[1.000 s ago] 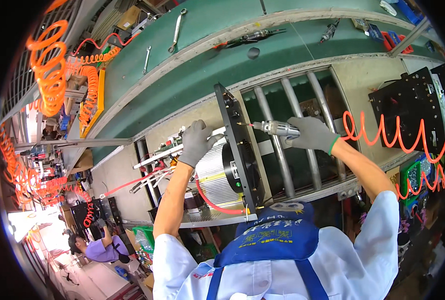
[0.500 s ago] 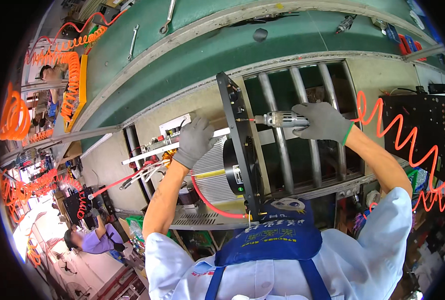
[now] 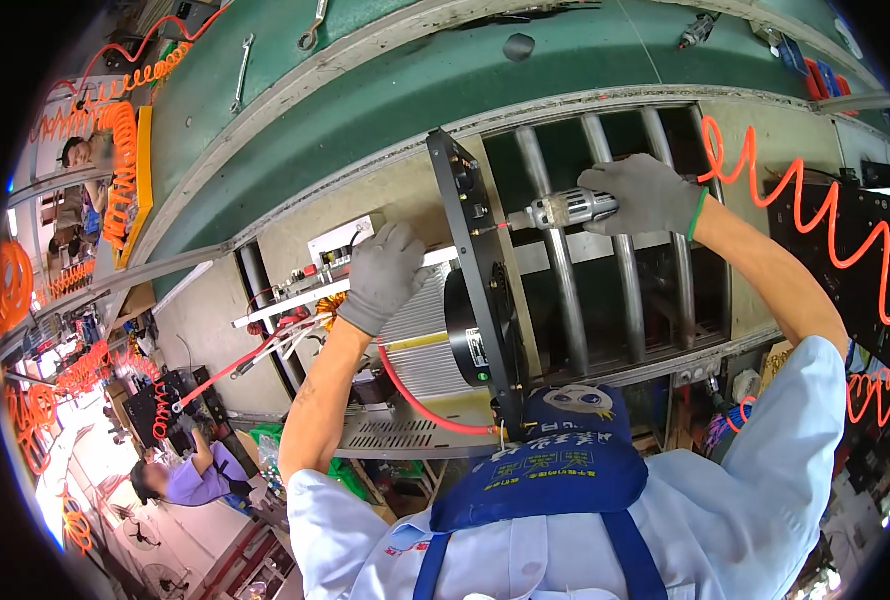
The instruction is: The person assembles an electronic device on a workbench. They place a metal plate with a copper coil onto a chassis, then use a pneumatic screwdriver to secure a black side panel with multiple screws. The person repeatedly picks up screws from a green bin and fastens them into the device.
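Note:
My right hand (image 3: 647, 194), in a grey glove, is wrapped around the rear of a silver power screwdriver (image 3: 563, 209). Its thin bit points left and meets the outer face of an upright black panel (image 3: 487, 280), near small fittings. Behind the panel sits a ribbed silver cylinder (image 3: 417, 345) with a black end. My left hand (image 3: 385, 275), also gloved in grey, closes over a white bar (image 3: 295, 303) running above the cylinder; its fingertips are partly hidden. Below that hand, a red cable (image 3: 405, 393) curves to the panel's near end.
Steel rollers (image 3: 562, 290) lie right of the panel. An orange coiled hose (image 3: 805, 215) trails right from the screwdriver past a dark panel (image 3: 845, 270). Wrenches (image 3: 242, 75) lie on the green bench (image 3: 385, 110) beyond. A co-worker in purple (image 3: 200, 480) is at the lower left.
My right hand has risen slightly with the rear of the screwdriver, tilting it, while the bit stays at the panel. The hose has swung. My left hand keeps its place on the bar.

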The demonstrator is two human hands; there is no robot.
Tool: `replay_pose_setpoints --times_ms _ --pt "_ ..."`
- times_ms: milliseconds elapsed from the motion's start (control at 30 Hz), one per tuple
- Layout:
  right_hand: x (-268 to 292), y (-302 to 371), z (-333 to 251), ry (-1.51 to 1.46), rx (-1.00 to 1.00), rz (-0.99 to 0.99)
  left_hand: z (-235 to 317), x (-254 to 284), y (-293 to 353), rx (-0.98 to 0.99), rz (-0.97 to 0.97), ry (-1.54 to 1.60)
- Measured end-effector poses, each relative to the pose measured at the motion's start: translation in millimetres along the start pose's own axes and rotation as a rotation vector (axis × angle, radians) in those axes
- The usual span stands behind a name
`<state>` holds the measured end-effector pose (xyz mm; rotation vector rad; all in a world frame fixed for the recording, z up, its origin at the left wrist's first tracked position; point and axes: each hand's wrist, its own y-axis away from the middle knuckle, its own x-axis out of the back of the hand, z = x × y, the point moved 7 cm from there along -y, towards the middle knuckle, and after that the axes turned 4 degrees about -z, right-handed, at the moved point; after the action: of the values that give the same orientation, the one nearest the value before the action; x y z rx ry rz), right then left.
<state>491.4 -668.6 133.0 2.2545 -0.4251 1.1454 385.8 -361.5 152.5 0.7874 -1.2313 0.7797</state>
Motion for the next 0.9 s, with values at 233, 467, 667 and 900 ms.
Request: replay_pose_setpoints --times_ms 233,467,667,900 --pt "6.5 6.4 -12.3 0.017 0.001 0.044 -1.3 -5.0 3.5 0.001 -0.009 -0.035" --pt "11.7 20.5 -20.9 0.029 -0.035 0.067 0.5 -4.6 -0.2 0.019 0.018 -0.076" --pt "18.1 22.7 -27.6 0.022 -0.009 0.127 -0.2 -7.5 -0.9 0.045 0.023 -0.103" --pt "17.7 27.8 -30.8 -0.006 -0.015 0.145 1.2 -8.6 -1.1 0.045 0.023 -0.122"
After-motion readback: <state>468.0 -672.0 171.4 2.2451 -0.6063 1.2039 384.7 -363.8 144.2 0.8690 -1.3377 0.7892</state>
